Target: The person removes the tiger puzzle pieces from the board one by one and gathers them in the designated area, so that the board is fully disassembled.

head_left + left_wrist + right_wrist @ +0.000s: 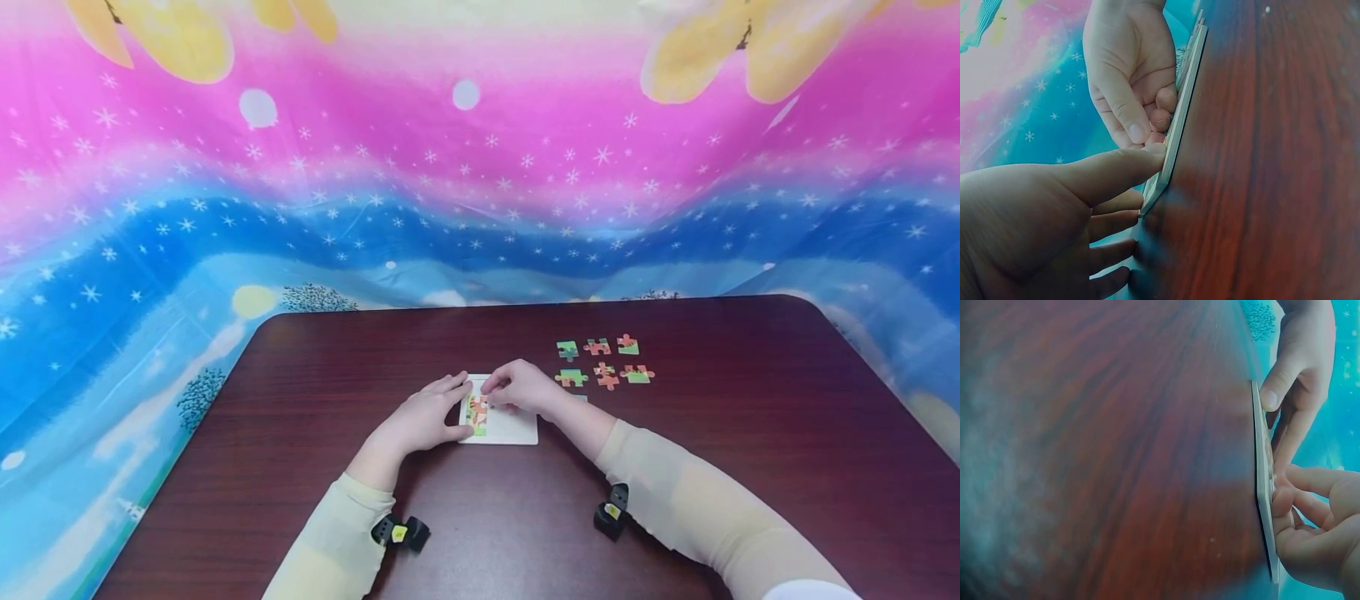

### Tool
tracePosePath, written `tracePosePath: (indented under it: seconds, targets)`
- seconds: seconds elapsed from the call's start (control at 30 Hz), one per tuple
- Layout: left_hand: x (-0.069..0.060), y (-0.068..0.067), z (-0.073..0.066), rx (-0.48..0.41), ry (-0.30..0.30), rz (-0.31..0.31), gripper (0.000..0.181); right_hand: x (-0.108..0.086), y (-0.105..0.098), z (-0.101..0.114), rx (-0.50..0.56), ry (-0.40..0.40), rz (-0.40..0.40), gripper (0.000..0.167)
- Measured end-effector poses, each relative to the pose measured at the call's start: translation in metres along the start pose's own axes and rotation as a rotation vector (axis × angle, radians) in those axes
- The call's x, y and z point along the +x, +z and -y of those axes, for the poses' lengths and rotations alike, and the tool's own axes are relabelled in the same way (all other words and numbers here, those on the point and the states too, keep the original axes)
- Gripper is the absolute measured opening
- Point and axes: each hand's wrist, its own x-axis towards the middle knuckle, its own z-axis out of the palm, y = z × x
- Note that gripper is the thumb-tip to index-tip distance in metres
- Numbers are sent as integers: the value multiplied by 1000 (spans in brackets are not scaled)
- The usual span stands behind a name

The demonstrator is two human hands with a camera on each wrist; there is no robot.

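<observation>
A white puzzle board (513,429) lies on the table with a few colourful joined pieces (477,417) along its left side. My left hand (423,417) rests at the board's left edge, thumb near the front corner and fairly straight fingers toward the back. In the left wrist view that thumb (1116,172) presses the board's rim. Over the upper middle of the board, my right hand (521,387) has curled fingers. Its fingertips pinch a puzzle piece (482,401) beside the joined ones; the fingers cover much of it. The right wrist view shows these curled fingers (1294,500) low against the board.
Several loose puzzle pieces (637,374) lie in rows on the dark wooden table (337,358), right of the board. One more piece (579,398) is partly covered by the right forearm. A colourful printed cloth (480,183) hangs behind the table.
</observation>
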Motion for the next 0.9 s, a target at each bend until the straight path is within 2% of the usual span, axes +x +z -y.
tracePosePath:
  seconds: [0.47,0.9]
  targets:
    - [-1,0,0,-5,-2,3,73,-1,3,6,-72,26,3,9]
    - [-1,-1,-1,-2,-11,6,73,-1,0,3,-12,-5,20,11]
